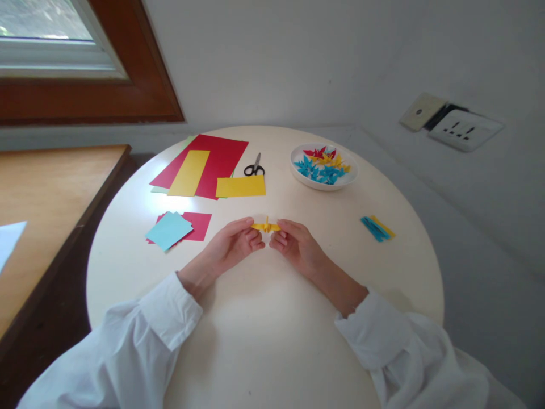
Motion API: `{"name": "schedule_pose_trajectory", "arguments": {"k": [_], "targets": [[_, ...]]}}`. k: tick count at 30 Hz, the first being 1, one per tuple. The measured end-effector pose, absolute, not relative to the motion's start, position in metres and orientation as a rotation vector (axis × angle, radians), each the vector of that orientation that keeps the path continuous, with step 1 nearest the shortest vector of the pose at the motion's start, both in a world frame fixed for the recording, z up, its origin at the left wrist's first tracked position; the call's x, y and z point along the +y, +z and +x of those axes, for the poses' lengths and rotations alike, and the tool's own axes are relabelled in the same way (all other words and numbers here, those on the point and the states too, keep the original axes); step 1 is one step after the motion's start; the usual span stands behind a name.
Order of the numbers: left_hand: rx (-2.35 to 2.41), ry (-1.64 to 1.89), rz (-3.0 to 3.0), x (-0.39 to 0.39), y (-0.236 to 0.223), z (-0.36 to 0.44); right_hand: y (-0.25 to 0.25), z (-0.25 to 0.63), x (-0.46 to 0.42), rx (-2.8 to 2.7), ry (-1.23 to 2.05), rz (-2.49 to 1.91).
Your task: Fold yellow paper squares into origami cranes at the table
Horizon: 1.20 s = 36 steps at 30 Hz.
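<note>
Shapes (323, 172) in the table's (264, 324) far-edge dish (314, 184) look done, your left hand (233, 241) and right hand (300, 244) pinch a seemingly near-finished yellow figure (267, 227), and left-side squares (170, 229) lie unfolded.

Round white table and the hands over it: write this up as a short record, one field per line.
Surface: round white table
Left hand: pinches one wing of a small yellow folded-paper bird
Right hand: pinches the opposite wing
Far left: large red paper sheet, an upright yellow paper strip lying across it
Far centre: black-handled scissors, just beyond a yellow paper rectangle
Far right: round white dish of red, yellow and blue folded pieces
Near left: pale blue paper squares
Near right: narrow blue and yellow strips
</note>
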<state>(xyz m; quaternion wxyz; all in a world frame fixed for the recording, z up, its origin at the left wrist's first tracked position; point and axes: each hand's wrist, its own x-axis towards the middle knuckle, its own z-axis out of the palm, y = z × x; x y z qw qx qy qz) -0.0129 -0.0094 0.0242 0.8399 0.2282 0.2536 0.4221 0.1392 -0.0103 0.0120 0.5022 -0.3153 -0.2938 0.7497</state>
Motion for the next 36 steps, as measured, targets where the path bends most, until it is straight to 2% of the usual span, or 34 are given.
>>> {"name": "schedule_pose_trajectory", "arguments": {"k": [24, 32, 36], "targets": [[0.559, 0.867, 0.432, -0.0078, 0.0254, -0.0133, 0.0121, 0.1408, -0.0101, -0.722, 1.814, -0.752], [0.572, 0.871, 0.422, -0.0095, 0.0265, -0.0129, 0.0108, 0.1421, -0.0091, -0.826, 1.754, -0.781], [0.552, 0.881, 0.424, -0.0078, 0.0262, -0.0140, 0.0091, 0.1483, -0.0037, -1.010, 1.587, -0.881]]}}
